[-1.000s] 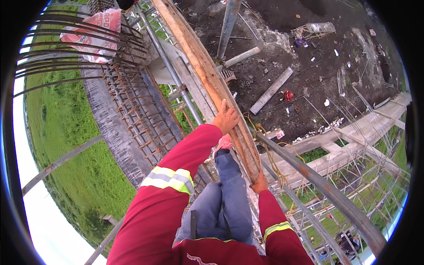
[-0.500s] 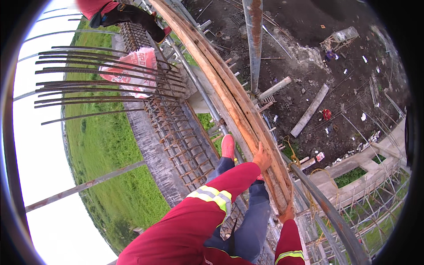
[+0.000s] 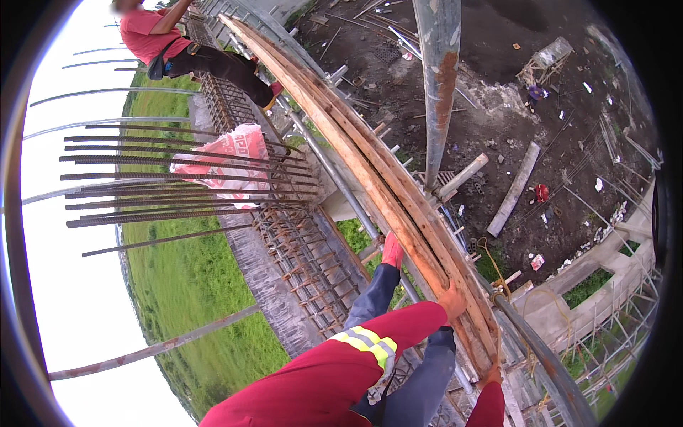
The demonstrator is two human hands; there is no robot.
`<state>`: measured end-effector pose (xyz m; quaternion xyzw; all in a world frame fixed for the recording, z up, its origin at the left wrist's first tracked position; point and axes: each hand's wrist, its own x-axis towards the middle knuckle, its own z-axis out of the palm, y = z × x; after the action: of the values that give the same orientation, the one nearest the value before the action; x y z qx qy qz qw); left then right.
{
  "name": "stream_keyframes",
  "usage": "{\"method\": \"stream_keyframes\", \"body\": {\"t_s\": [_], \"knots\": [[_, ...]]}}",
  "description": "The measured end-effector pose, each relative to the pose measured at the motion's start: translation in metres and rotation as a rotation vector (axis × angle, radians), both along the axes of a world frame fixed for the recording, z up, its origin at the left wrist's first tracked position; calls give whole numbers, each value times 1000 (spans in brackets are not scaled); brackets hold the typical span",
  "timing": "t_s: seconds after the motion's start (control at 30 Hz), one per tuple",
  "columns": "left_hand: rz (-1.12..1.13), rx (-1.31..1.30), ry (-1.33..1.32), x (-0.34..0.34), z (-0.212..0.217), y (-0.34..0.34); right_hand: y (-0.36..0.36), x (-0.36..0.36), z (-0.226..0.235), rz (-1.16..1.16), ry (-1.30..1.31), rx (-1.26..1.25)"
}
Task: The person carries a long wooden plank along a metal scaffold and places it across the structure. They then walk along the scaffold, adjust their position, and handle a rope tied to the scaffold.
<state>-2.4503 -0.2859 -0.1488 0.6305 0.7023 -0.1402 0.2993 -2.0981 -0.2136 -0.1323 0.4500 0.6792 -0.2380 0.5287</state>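
Long wooden planks (image 3: 370,174) lie side by side, running from near my body to the far upper left. My left hand (image 3: 452,302) grips the left edge of the planks near their close end, its fingers partly hidden. At the near end of the planks, my right hand (image 3: 491,373) is closed around the corner, and its underside fingers do not show. Both sleeves are dark red, the left one with a reflective band (image 3: 366,346). My foot in a red boot (image 3: 392,250) stands beside the planks, by a metal pipe (image 3: 331,171).
At upper left another person (image 3: 153,35) in a pink shirt stands by the planks' far end. Rebar rods (image 3: 121,158) jut out left beside a red-white sack (image 3: 238,153). A steel post (image 3: 435,85) and rail (image 3: 541,356) stand at right. Far below lies dark ground (image 3: 491,121).
The view has shifted, so the scene sits lower and farther right. More of the other person now shows, with an arm raised. Both my hands stay on the planks.
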Motion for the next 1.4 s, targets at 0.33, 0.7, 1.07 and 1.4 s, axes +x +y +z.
{"method": "stream_keyframes", "body": {"t_s": [0.33,0.7,1.07,1.4], "knots": [[-151,-12,-148,-44,52,-1,-2,-23,48,-8,-1,-21],[-170,-23,-69,-237,33,-29,-22,-203,20,45,199,-39],[39,-106,235,-524,40,-52,-36,-504,13,1,611,-32],[713,222,363,-612,140,-202,-63,-609,18,91,730,-2]]}}
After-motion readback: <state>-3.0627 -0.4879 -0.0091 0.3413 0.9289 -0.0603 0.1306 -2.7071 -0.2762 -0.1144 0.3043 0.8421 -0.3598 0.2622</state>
